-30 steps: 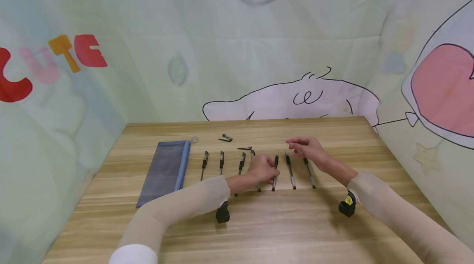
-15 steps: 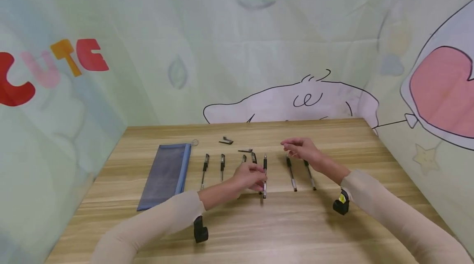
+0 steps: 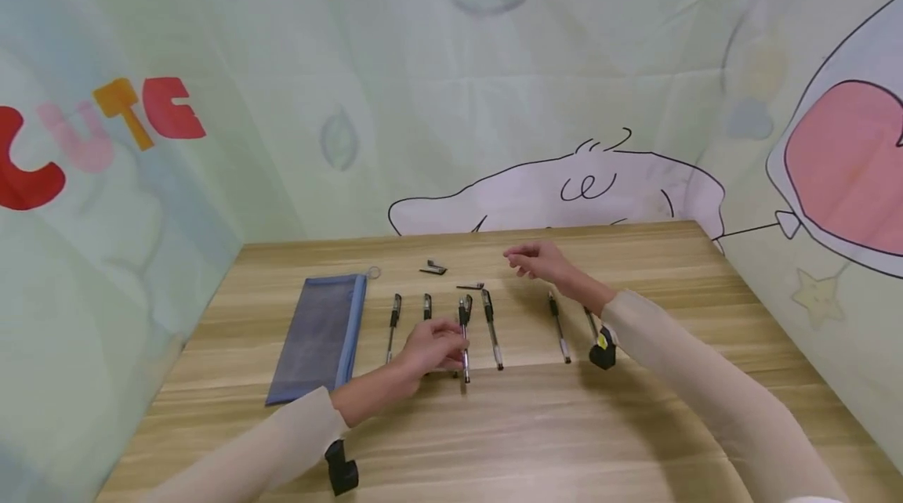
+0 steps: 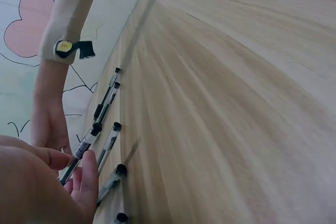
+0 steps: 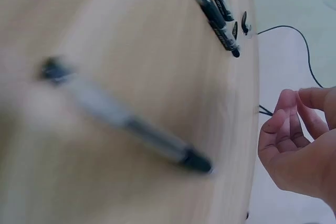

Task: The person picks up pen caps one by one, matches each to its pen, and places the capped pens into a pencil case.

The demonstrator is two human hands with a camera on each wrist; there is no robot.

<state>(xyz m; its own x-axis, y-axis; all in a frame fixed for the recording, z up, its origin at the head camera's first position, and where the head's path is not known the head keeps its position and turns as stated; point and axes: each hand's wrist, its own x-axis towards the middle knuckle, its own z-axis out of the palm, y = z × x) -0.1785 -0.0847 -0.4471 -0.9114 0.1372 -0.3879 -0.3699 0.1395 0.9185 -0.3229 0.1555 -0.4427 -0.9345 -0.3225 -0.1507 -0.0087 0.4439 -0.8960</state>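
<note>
Left hand (image 3: 429, 350) has its fingers pinched round a pen (image 3: 466, 360), lifted just over the row of pens (image 3: 495, 331) on the worktop (image 3: 529, 425). Right hand (image 3: 538, 261): fingers loosely curled, kinda hovering near a loose cap (image 3: 470, 286). Blue pouch (image 3: 316, 338) lies left of the pens.

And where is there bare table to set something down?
Free: the table nearer than the pens, between the sleeves; also its far right corner, past the right hand. Crowded: around the left hand, pens, then caps beyond.
</note>
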